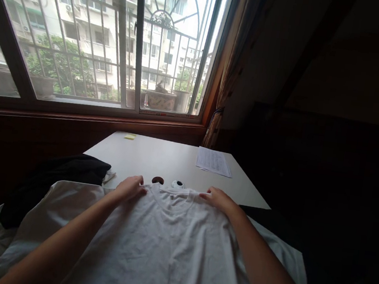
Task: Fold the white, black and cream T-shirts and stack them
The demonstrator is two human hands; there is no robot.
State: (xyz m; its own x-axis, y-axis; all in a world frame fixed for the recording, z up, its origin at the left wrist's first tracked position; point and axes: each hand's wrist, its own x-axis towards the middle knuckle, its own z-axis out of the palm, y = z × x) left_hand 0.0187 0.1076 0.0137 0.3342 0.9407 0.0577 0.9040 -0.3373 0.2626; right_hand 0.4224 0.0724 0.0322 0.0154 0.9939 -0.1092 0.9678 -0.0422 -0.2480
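A white T-shirt (169,242) is spread out in front of me, its neckline at the far side. My left hand (131,187) pinches the shirt at the left shoulder, beside the collar. At the right shoulder, my right hand (217,198) has its fingers closed on the same shirt. Just beyond the collar, a dark brown round object (158,180) and a white round object with a black centre (178,184) rest on the white table (159,156).
Black cloth (63,172) is heaped at the left, next to other white fabric (66,200). Printed papers (214,161) lie at the table's far right, and yellow sticky notes (129,137) at its far left. A curtain (233,64) hangs beside the barred window.
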